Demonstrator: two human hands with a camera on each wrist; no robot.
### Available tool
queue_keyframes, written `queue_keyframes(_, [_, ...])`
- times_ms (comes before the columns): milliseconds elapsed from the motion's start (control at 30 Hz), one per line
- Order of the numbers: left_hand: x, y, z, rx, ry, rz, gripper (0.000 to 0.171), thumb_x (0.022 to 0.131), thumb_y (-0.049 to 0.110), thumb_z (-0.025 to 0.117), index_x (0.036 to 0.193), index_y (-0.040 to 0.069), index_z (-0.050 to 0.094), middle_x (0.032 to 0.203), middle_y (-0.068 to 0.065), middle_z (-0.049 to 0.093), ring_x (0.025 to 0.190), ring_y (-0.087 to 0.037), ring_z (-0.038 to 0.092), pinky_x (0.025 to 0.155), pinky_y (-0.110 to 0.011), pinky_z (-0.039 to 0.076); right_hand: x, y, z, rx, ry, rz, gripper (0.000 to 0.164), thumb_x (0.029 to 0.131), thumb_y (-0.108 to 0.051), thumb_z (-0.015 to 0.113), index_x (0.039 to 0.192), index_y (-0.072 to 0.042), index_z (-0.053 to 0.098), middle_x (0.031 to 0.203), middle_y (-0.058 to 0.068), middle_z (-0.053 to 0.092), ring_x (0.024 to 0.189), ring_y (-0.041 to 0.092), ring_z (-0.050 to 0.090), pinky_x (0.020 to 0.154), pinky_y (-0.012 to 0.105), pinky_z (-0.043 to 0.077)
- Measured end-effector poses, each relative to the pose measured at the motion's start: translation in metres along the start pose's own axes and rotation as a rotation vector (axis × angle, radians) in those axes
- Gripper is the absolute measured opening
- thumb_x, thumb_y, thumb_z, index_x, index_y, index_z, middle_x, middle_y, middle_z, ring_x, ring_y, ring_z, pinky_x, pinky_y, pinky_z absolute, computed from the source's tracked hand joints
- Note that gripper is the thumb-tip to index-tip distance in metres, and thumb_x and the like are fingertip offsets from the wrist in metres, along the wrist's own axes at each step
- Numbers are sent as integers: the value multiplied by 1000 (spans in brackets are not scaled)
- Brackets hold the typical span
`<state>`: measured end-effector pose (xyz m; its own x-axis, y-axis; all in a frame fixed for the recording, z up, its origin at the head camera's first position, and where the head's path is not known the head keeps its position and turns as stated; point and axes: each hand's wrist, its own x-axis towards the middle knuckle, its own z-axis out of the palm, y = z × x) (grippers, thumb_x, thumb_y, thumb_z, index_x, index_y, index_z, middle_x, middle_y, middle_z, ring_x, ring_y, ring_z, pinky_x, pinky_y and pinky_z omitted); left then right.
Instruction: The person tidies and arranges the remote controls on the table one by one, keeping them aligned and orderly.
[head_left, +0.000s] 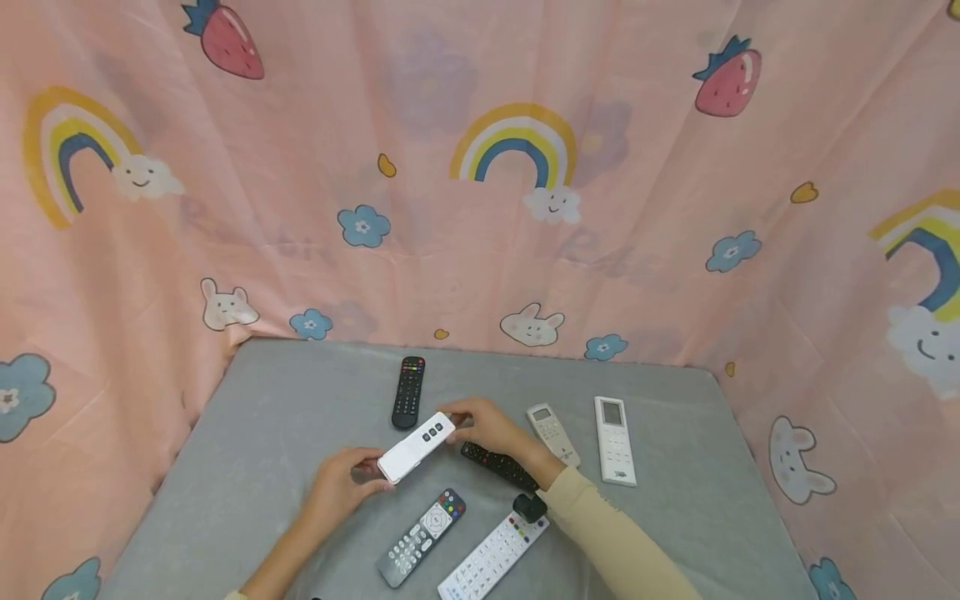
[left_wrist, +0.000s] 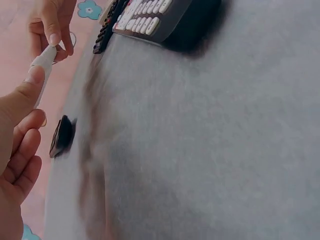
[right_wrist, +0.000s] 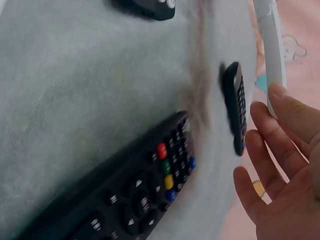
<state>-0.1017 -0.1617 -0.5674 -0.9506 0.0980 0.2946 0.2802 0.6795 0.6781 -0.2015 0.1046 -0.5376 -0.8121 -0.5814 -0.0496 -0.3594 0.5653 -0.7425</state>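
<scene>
Held up over the table is a slim white remote control (head_left: pixel 405 457) with a few dark buttons near one end. My left hand (head_left: pixel 333 485) pinches its lower left end between thumb and fingers. At the button end, my right hand (head_left: pixel 491 429) grips it the same way. From the left wrist, the white remote (left_wrist: pixel 44 62) appears edge-on between both thumbs. The right wrist view has the thumb and index finger of my right hand (right_wrist: pixel 285 165) on its tip, other fingers spread loosely. Beneath my right forearm lies a black remote (head_left: pixel 495 465), partly hidden.
A black remote (head_left: pixel 408 392) lies behind the hands. To the right are a beige remote (head_left: pixel 553 433) and a white remote with a display (head_left: pixel 617 446). Nearer me lie a grey remote (head_left: pixel 422 540) and a long white remote (head_left: pixel 491 560). A pink patterned curtain (head_left: pixel 420 275) borders the grey table (head_left: pixel 300 392).
</scene>
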Motion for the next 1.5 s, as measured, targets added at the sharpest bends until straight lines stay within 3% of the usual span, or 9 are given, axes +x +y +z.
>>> queue_keyframes(233, [9, 6, 10, -81, -11, -22, 54, 56, 17, 91, 107, 7, 76, 78, 6, 72, 72, 0, 62, 69, -23, 53, 2, 5, -4, 106, 65, 61, 43, 84, -15, 76, 126, -7, 67, 101, 5, 75, 100, 20, 67, 103, 49, 48])
queue_keyframes(367, [15, 8, 17, -129, -27, -32, 53, 57, 17, 91, 107, 6, 76, 76, 6, 70, 70, 1, 60, 68, -21, 54, 7, 9, -6, 198, 99, 107, 38, 87, -18, 74, 124, -10, 68, 108, 5, 75, 100, 17, 68, 93, 34, 55])
queue_keyframes(467, [18, 8, 24, -162, -10, 2, 53, 58, 15, 90, 108, 5, 76, 76, 5, 71, 70, 1, 60, 67, -21, 54, 11, 14, -9, 263, 117, 137, 37, 87, -21, 75, 123, -11, 69, 108, 7, 75, 97, 13, 68, 84, 26, 56])
queue_keyframes(600, [21, 7, 30, -176, 34, 72, 55, 61, 14, 89, 113, 5, 74, 77, 4, 70, 71, 2, 59, 66, -21, 54, 15, 18, -12, 305, 175, 151, 35, 86, -20, 76, 120, -10, 71, 104, 10, 75, 91, 12, 68, 81, 27, 55])
queue_keyframes(833, [29, 12, 37, -154, 52, 104, 55, 64, 14, 88, 116, 6, 73, 77, 3, 68, 70, 1, 57, 64, -20, 52, 20, 18, -12, 323, 249, 176, 32, 88, -15, 74, 118, -8, 71, 103, 13, 76, 89, 12, 69, 80, 25, 53])
queue_keyframes(1200, [35, 10, 45, -86, 69, 177, 52, 70, 14, 84, 119, 4, 71, 76, 4, 66, 70, -1, 54, 66, -20, 52, 25, 19, -14, 265, 261, 170, 30, 92, -15, 69, 121, -8, 70, 117, 11, 73, 100, 21, 66, 83, 30, 54])
queue_keyframes(1500, [42, 13, 46, -55, 50, 144, 51, 75, 19, 81, 123, 7, 69, 76, 7, 66, 69, 0, 49, 62, -18, 45, 30, 22, -15, 253, 271, 176, 32, 96, -18, 64, 127, -11, 67, 119, 10, 72, 110, 25, 66, 93, 38, 54])
